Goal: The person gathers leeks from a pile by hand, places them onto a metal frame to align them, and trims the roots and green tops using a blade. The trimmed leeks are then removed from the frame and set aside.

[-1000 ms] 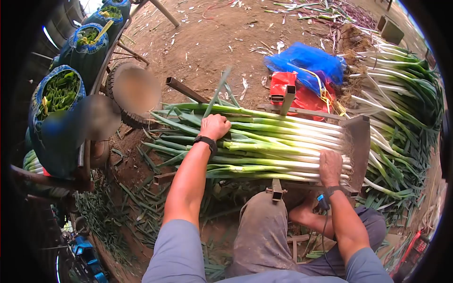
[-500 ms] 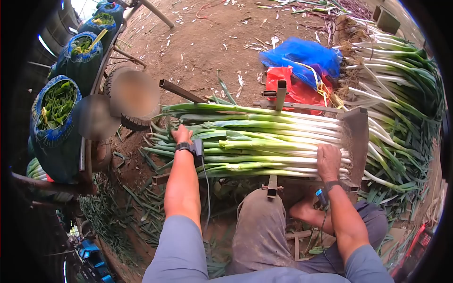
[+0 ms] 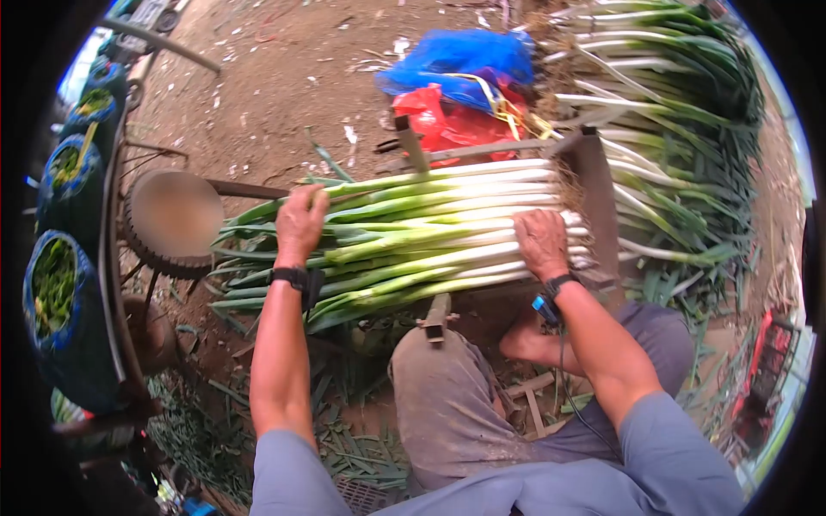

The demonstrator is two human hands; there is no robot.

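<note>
A thick row of long green onions [image 3: 447,228] lies side by side in a metal rack, with white stems and roots to the right against its upright end plate [image 3: 595,185]. My left hand [image 3: 300,225] is closed over green leaves at the far left side of the row. Over the white stems near the root end, my right hand [image 3: 542,243] curls its fingers around some of them. Both hands are on the onions, and their fingertips are partly hidden. The rack's near post [image 3: 436,316] stands by my knee.
More green onions [image 3: 662,112] lie piled on the right. Blue netting [image 3: 465,62] and a red plastic bag [image 3: 426,116] lie beyond the rack. At the left are a tyre [image 3: 133,232] and several dark sacks of leaves [image 3: 64,361]. Cut leaves litter the ground.
The view has swung right. My left hand has moved from amid the leaves to the row's far edge. My right hand has shifted from the near edge towards the middle of the stems.
</note>
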